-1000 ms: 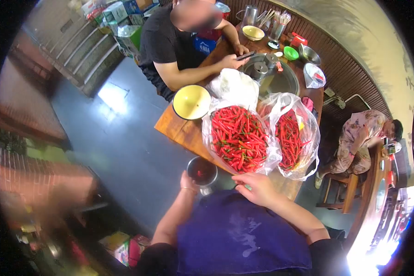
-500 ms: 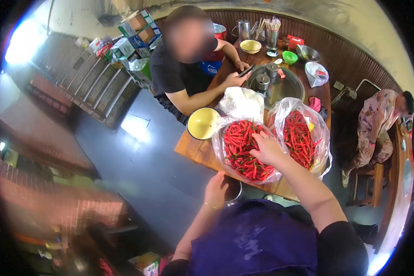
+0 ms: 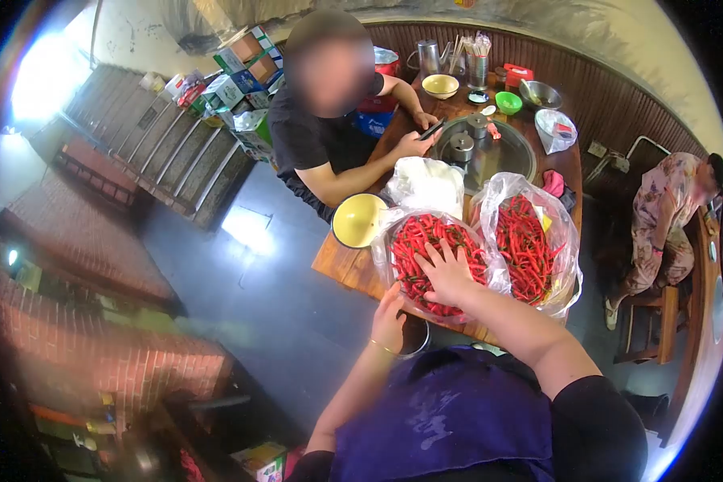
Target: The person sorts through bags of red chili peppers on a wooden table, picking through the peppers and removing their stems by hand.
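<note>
My right hand [image 3: 448,275] lies with its fingers spread on the red chillies [image 3: 414,251] in an open plastic bag at the table's near edge. Closer to me and to the left, my left hand [image 3: 388,320] is raised beside that bag's lower left rim, its fingers pointing up; whether it touches the plastic is unclear. A metal pot [image 3: 414,336] shows partly below the table edge, just right of my left hand. To the right stands a second plastic bag of red chillies [image 3: 525,249].
A yellow bowl [image 3: 358,221] and a white plastic bag [image 3: 426,185] lie near the chillies. Beyond is a round metal tray [image 3: 498,158] with canisters. One person [image 3: 313,136] sits at the left with a phone [image 3: 432,129]; another person [image 3: 663,217] sits far right.
My right hand has moved from my lap area onto the chillies and now lies flat on them. My left hand has moved up to the bag's edge. The view has shifted.
</note>
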`<control>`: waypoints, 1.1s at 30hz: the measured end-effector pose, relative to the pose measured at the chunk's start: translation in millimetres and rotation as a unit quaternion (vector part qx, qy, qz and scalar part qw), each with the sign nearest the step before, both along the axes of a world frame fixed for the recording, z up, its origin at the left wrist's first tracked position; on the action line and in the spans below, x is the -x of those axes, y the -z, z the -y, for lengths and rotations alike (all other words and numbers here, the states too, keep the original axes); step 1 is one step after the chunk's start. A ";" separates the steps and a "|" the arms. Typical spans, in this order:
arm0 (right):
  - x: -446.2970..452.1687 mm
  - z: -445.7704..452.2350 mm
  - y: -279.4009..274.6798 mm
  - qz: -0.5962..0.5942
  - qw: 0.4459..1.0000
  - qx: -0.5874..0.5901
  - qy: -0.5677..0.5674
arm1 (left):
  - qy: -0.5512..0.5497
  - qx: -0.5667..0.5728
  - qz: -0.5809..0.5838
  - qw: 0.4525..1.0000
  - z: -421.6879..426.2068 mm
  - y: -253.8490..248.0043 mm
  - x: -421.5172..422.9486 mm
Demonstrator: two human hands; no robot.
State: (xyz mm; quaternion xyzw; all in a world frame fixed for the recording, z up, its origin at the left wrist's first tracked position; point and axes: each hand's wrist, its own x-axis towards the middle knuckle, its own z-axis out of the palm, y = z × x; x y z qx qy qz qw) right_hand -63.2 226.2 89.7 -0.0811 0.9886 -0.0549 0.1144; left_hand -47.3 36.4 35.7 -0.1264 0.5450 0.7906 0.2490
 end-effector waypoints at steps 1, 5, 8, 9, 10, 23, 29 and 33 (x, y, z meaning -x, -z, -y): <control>0.6 -0.6 -2.5 0.003 1.000 -0.005 -0.001 | -0.001 0.001 0.000 1.000 -0.7 6.3 2.0; -1.6 -4.9 -3.8 0.007 0.998 -0.051 -0.028 | 0.037 0.069 -0.200 0.977 3.4 54.3 5.8; 6.9 -15.7 9.1 -0.013 0.998 -0.056 -0.030 | 0.021 -0.009 -0.144 0.989 -4.6 30.1 5.6; 13.7 -22.0 9.9 -0.014 0.999 -0.043 -0.015 | 0.018 -0.065 -0.097 0.993 -11.1 0.3 3.6; 24.9 -29.0 10.1 -0.006 0.999 -0.032 0.007 | 0.016 -0.120 -0.050 0.991 -16.5 -21.8 3.0; -7.5 -2.5 -1.3 0.049 0.998 -0.037 -0.004 | -0.014 -0.115 -0.043 0.992 -14.8 -35.0 0.1; -28.9 -12.3 -20.1 -0.095 0.994 -0.003 -0.056 | -0.020 -0.064 -0.231 0.971 -26.4 -100.8 12.5; -34.6 -35.4 -13.6 -0.156 0.984 -0.009 -0.091 | 0.299 0.020 -0.508 0.807 -41.5 -268.7 -4.8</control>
